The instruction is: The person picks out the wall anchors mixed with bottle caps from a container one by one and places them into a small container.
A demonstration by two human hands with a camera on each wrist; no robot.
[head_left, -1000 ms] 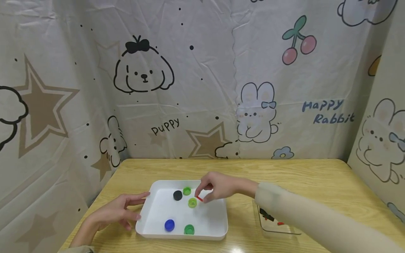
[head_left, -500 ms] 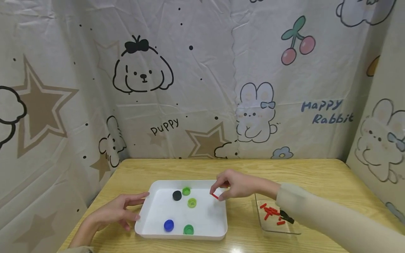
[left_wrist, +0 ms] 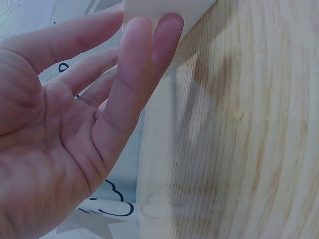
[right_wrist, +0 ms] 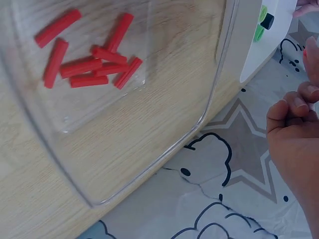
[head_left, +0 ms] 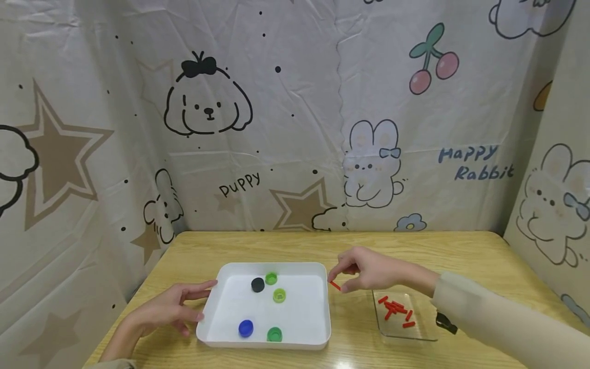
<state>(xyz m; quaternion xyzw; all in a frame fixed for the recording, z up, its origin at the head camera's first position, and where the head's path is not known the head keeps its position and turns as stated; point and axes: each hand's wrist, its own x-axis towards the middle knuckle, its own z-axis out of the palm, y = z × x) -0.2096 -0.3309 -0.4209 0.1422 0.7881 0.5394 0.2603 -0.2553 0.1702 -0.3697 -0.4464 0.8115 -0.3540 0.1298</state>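
My right hand [head_left: 369, 269] pinches a small red stick [head_left: 335, 285] between thumb and forefinger, just past the right edge of a white tray [head_left: 309, 312]. At the tray's left rim, my left hand [head_left: 166, 310] rests its fingertips on the wall; the left wrist view has these fingers [left_wrist: 132, 64] extended against the tray corner. Round bottle caps lie inside the tray: a black cap [head_left: 258, 285], a blue cap [head_left: 246, 328] and several green ones, such as the yellow-green cap [head_left: 279, 295]. Below my right forearm is a clear box [head_left: 410, 337] with several loose red sticks [right_wrist: 79, 67].
Both containers stand on a wooden table [head_left: 479, 261], the clear box to the right of the tray. A printed cloth [head_left: 295, 128] hangs behind the table and along both sides. A black band [head_left: 446, 323] shows under the right sleeve.
My right hand has moved right from above the tray to beyond its right rim, still pinching a red stick. More of the clear box is uncovered. The left hand stays put.
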